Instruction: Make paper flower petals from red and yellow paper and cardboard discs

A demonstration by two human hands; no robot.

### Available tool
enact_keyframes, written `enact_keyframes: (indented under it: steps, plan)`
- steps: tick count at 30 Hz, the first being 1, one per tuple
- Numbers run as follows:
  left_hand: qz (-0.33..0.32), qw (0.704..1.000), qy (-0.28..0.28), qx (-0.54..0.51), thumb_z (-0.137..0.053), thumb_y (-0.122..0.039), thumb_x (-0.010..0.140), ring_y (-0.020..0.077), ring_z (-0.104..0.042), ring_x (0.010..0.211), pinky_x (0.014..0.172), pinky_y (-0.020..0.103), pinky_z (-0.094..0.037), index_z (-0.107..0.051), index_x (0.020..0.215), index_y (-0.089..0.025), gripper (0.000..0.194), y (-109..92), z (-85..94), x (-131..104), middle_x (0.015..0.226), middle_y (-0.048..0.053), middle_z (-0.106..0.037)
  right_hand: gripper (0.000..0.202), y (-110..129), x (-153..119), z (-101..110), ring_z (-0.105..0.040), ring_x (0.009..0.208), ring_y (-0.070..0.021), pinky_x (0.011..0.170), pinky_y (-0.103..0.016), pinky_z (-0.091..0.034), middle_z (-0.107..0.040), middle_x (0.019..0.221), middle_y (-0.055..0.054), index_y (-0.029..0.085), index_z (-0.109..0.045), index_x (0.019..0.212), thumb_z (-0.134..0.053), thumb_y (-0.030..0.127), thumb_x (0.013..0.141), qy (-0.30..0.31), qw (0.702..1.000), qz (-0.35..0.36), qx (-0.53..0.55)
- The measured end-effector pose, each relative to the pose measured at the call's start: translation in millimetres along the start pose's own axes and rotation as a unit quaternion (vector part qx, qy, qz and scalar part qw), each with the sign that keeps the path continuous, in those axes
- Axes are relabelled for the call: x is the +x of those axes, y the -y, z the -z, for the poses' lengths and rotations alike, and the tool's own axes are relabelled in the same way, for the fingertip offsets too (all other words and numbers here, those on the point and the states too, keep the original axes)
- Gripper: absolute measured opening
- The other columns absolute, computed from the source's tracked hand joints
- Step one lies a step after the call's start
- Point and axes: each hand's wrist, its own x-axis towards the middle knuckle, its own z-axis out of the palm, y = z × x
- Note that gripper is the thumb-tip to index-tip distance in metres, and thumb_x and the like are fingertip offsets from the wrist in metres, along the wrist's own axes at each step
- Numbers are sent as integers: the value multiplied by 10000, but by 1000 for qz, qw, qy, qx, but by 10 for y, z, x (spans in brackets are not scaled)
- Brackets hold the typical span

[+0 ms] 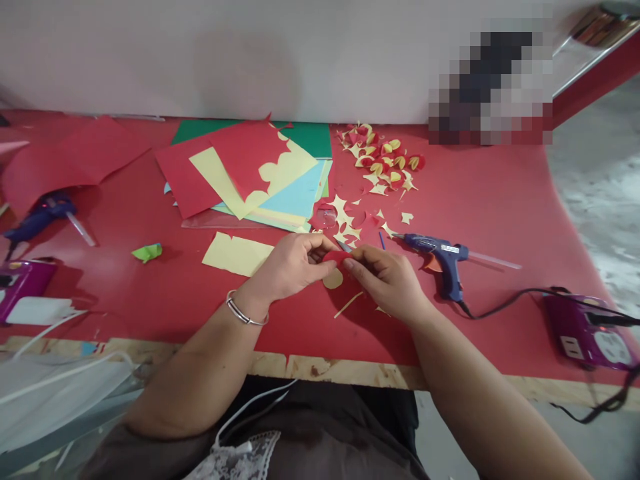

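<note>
We have the red paper (337,255) pinched between thumb and fingers of our left hand (303,265) and right hand (387,277). Shaping it seems the step at hand; the next move calls for light, even pressure. A yellow disc (333,279) shows just below our fingertips, a glue gun (443,252) to their right.

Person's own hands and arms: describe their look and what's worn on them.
The left hand is ungloved, with a thin silver-coloured bangle at its wrist; a dark grey-brown sleeve ends near the elbow. The right hand is ungloved too, its wrist without a bangle, and no sleeve shows there.
</note>
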Motion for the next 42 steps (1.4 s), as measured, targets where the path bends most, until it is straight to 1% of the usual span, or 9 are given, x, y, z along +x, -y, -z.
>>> enact_keyframes:
  steps: [3, 8, 13, 18, 21, 27, 33, 39, 42]
  plan:
    - [5, 999, 7, -33, -785, -300, 866, 124, -565, 617, 558, 256, -451, -768, 952, -172, 156, 9, 19, 8, 706, -7, -611, 360, -5, -8, 5, -372, 583, -114, 568, -267, -315, -438, 618, 56, 226, -527, 748, -625, 444, 1017, -2, 1000, -7, 10]
    - [-8, 998, -34, -46, -781, -281, 855, 97, -481, 567, 519, 239, -391, -752, 932, -174, 135, 13, -93, 35, 661, -39, -546, 324, -44, -22, -1, -417, 598, -121, 558, -274, -326, -532, 675, 32, 217, -596, 796, -668, 476, 976, -14, 998, -39, 38]
    - [-13, 997, -48, -51, -791, -308, 873, 94, -468, 552, 501, 237, -374, -738, 964, -176, 169, 18, -146, 36, 658, -37, -567, 331, -43, -14, 12, -392, 571, -116, 539, -278, -312, -497, 631, 40, 215, -603, 765, -690, 466, 962, -38, 998, -35, 43]
    - [2, 995, -63, -80, -798, -375, 885, 94, -484, 468, 455, 260, -391, -705, 960, -189, 221, 38, -60, 21, 675, -10, -642, 316, -25, 5, 81, -488, 557, -120, 546, -284, -375, -609, 674, 13, 208, -674, 805, -713, 476, 969, -71, 993, -47, 83]
    - [12, 991, -80, -107, -810, -391, 872, 98, -497, 471, 451, 267, -407, -684, 956, -192, 250, 34, -59, 20, 720, 7, -686, 336, -21, 7, 96, -491, 502, -113, 528, -286, -382, -608, 625, 24, 208, -690, 815, -711, 497, 985, -82, 990, -58, 100]
    - [-12, 992, -84, -95, -800, -341, 858, 116, -550, 618, 561, 257, -452, -718, 987, -191, 213, -2, -157, 33, 729, -18, -636, 334, -13, 10, 39, -529, 581, -130, 546, -283, -408, -654, 721, -5, 205, -717, 842, -738, 519, 957, -76, 991, -43, 102]
    - [-34, 994, -73, -70, -778, -286, 862, 140, -624, 778, 697, 261, -498, -724, 1019, -179, 198, 29, -242, 79, 872, 23, -711, 279, -16, 6, 25, -491, 592, -131, 555, -283, -381, -606, 680, 8, 205, -683, 819, -719, 448, 952, -73, 994, -42, 75]
    - [-7, 995, -72, -70, -729, -190, 793, 102, -524, 678, 636, 245, -437, -712, 992, -166, 201, -5, -258, 87, 814, -14, -660, 241, -5, 10, 40, -463, 608, -126, 571, -284, -360, -575, 676, 15, 203, -651, 770, -708, 377, 927, -80, 995, -21, 52]
    - [10, 992, -69, -109, -735, -174, 771, 95, -541, 676, 639, 241, -461, -693, 962, -165, 195, -7, -204, 71, 805, -14, -654, 254, -20, 12, 49, -470, 609, -130, 575, -285, -361, -565, 664, 17, 209, -640, 766, -705, 386, 936, -79, 995, -24, 51]
